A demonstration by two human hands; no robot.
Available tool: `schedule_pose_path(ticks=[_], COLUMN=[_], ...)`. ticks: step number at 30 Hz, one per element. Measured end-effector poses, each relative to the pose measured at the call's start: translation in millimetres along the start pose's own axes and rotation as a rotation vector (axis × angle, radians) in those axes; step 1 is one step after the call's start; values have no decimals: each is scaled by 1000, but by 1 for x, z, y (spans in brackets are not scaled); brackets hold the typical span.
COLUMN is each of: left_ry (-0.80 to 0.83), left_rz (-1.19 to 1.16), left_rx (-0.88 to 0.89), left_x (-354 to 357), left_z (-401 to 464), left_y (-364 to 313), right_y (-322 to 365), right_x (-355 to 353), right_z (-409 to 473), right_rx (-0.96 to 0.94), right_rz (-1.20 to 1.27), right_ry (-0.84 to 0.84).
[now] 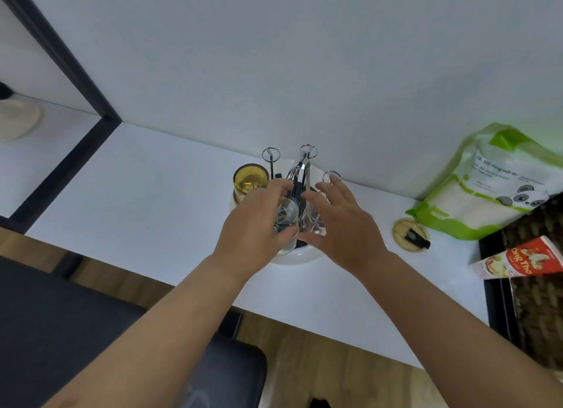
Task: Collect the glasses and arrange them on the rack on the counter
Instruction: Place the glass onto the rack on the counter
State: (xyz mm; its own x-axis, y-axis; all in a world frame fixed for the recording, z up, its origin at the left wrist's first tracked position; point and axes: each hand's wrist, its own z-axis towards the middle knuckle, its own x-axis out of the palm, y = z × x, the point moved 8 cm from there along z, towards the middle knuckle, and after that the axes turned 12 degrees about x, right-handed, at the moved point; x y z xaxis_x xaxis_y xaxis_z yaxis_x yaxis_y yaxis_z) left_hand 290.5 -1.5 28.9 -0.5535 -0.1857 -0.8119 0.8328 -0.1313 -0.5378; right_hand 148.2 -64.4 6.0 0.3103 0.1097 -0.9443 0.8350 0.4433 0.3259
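A round white rack [300,257] with upright metal prongs and a centre handle stands on the white counter by the wall. An amber glass [251,180] sits upside down on its left prong. My left hand [259,221] grips a clear glass [286,217], upside down, over the rack's front left. Another clear glass [315,224] stands on the rack just right of it, with my right hand [344,224] spread around it; whether the fingers press it I cannot tell. Two bare prongs [271,154] rise at the back.
A green and white refill pouch [493,188] leans on the wall at right. A small amber lid [409,234] lies in front of it. A dark wicker basket [536,285] with a red carton [524,261] fills the right edge. A black chair [91,331] is below left.
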Motion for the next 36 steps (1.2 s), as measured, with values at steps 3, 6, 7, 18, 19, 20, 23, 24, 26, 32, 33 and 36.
schedule_pose_path(ticks=[3, 6, 7, 18, 19, 20, 23, 24, 26, 32, 33, 36], left_ry=[10, 27, 36, 68, 61, 54, 53, 57, 26, -69, 17, 219], left_rz=[-19, -41, -47, -83, -82, -87, -114, -119, -108, -58, -52, -29], left_rx=[33, 69, 78, 130, 134, 139, 175, 189, 220, 180, 164, 150], left_x=[-3, -8, -11, -14, -13, -12, -8, -7, -13, -37, -31, -14], left_z=[0, 0, 1, 0, -1, -2, -7, -9, -12, -4, -2, 2], left_y=[1, 5, 7, 19, 18, 16, 6, 4, 3, 49, 56, 68], right_y=[4, 11, 14, 25, 23, 22, 18, 17, 14, 11, 13, 20], right_x=[-2, -3, -3, 2, 1, 0, -3, -4, -8, -11, -10, -8], right_z=[-4, -7, -7, -14, -14, -13, -12, -12, -13, -28, -30, -31], right_rx=[57, 121, 145, 282, 280, 277, 267, 265, 268, 290, 290, 298], right_rz=[-21, 1, 2, 2, -1, -4, -20, -24, -29, -27, -8, 18], right_ry=[21, 52, 62, 72, 72, 70, 62, 60, 46, 118, 144, 160])
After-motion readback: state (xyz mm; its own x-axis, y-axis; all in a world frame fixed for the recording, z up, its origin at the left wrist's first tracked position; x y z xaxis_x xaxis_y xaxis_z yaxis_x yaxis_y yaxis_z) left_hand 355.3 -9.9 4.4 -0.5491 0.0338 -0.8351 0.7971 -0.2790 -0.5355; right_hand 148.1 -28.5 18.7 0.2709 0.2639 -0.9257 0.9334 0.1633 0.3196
